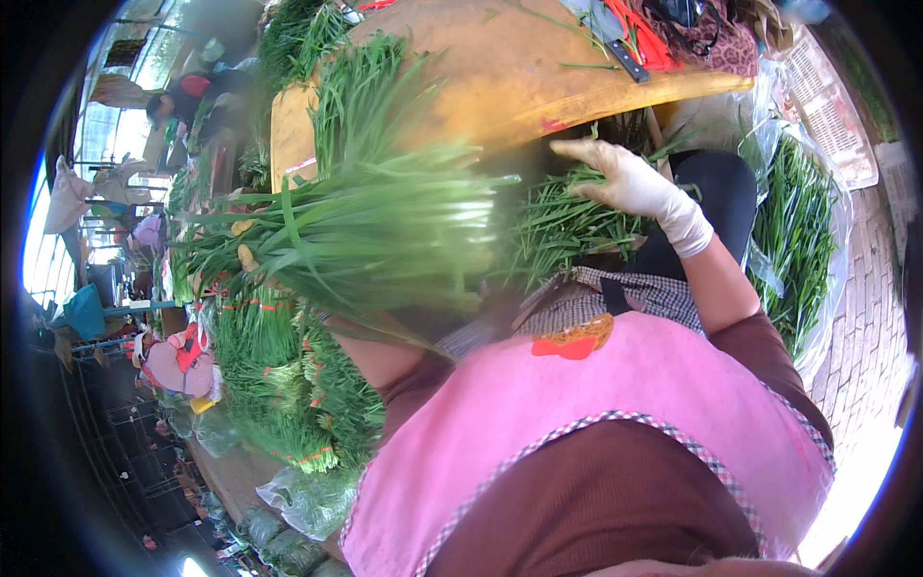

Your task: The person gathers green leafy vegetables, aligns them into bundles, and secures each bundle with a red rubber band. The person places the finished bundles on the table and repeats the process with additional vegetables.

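Observation:
A large bunch of garlic chives (404, 223) lies sideways in front of my body, blurred by motion, pale cut ends to the right. My left hand (247, 258) holds it from below; only gloved fingertips show around the leaves, and the palm is hidden. In a white glove, my right hand (627, 177) is raised to the right of the pale ends, fingers apart and holding nothing. Beneath it, loose green leaves (570, 223) are heaped by my lap. More chives (353, 94) rest on the left part of the yellowish board (476, 86) ahead.
A black-handled knife (627, 61) and red ties (642, 36) lie on the board's right side, near a leopard-print bag (725, 54). Right of my leg stands a clear plastic bag of greens (793, 223). Tied bundles (281, 375) are piled left; another person (184, 364) is beyond.

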`<control>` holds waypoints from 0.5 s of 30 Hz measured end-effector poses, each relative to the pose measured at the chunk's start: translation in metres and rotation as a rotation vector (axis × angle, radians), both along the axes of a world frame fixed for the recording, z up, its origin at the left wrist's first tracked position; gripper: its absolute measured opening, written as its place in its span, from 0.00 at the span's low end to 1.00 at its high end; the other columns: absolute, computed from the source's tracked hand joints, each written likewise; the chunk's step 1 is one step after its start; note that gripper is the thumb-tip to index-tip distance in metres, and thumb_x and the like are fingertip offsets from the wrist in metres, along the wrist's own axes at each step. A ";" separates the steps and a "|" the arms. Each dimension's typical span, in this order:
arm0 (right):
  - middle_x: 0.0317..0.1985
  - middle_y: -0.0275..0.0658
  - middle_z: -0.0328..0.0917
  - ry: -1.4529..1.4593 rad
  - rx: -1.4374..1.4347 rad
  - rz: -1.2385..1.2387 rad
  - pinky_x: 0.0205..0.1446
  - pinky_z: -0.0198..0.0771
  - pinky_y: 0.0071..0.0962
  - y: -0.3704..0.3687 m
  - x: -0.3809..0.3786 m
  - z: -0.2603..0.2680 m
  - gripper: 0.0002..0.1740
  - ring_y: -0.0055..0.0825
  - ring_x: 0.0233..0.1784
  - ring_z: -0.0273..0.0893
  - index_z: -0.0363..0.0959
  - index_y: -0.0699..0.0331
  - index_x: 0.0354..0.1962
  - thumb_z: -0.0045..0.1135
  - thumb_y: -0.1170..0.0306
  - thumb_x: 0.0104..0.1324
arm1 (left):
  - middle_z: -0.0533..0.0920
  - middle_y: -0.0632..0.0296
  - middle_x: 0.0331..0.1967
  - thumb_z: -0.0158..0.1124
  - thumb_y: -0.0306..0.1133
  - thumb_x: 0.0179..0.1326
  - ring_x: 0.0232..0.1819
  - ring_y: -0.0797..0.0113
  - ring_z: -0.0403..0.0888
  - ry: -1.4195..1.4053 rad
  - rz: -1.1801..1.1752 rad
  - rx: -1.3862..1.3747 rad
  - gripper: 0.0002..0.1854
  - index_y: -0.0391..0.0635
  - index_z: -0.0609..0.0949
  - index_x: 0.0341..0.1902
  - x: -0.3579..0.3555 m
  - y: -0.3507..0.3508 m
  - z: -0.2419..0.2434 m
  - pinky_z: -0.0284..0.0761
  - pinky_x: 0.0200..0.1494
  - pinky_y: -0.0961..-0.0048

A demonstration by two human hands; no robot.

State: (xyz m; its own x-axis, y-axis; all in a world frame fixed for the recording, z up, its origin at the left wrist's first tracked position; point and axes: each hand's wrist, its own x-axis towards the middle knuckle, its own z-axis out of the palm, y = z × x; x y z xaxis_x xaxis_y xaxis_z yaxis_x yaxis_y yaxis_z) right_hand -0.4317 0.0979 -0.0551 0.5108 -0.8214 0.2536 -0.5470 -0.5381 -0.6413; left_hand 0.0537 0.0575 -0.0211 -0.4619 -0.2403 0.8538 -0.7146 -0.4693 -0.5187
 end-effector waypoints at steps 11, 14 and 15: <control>0.51 0.41 0.81 -0.363 0.287 0.364 0.63 0.66 0.31 -0.070 0.098 0.032 0.23 0.28 0.56 0.75 0.71 0.62 0.59 0.55 0.63 0.68 | 0.79 0.59 0.45 0.63 0.30 0.61 0.44 0.72 0.78 -1.202 1.804 -0.399 0.20 0.42 0.75 0.57 -0.031 0.001 0.001 0.78 0.43 0.73; 0.45 0.36 0.82 -0.469 0.173 0.411 0.59 0.68 0.28 -0.067 0.082 0.022 0.17 0.26 0.50 0.76 0.77 0.63 0.51 0.54 0.65 0.68 | 0.79 0.60 0.46 0.63 0.29 0.60 0.45 0.72 0.77 -1.283 1.836 -0.380 0.20 0.42 0.75 0.56 -0.028 -0.002 0.001 0.78 0.45 0.72; 0.42 0.36 0.82 -0.496 0.266 0.335 0.56 0.70 0.28 -0.064 0.073 0.019 0.14 0.27 0.47 0.77 0.79 0.63 0.47 0.54 0.66 0.68 | 0.79 0.60 0.46 0.63 0.29 0.60 0.45 0.72 0.77 -1.281 1.833 -0.380 0.20 0.43 0.75 0.56 -0.024 -0.003 0.003 0.78 0.45 0.72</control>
